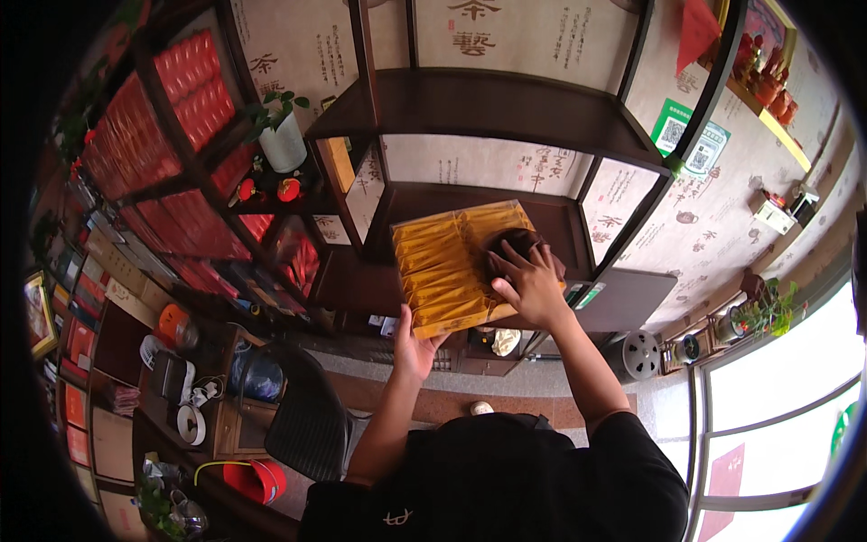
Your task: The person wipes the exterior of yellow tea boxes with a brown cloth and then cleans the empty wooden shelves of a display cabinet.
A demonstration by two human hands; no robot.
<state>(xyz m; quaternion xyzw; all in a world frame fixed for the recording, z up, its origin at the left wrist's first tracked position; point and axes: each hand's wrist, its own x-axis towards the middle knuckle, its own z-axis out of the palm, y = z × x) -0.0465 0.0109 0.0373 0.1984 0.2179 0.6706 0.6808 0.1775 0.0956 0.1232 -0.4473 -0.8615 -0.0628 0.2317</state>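
Observation:
A clear-topped box of yellow packets [440, 271] is held up, tilted, before the dark wooden shelf unit. My left hand [416, 352] grips its lower left corner, with the thumb along the side and the fingers underneath. On the right part of the lid my right hand [535, 281] presses a bunched dark brown cloth [508, 244], fingers spread over it. The packets lie in rows under the transparent cover. Behind the box is a dark shelf board [467, 193], partly hidden by it.
Red packages [196, 88] fill the shelves at left. A potted plant [281, 142] stands on a side shelf. Lower left are a black chair [308, 413], a red bucket [254, 481] and a desk. A metal cylinder [637, 356] stands by the right wall near the windows.

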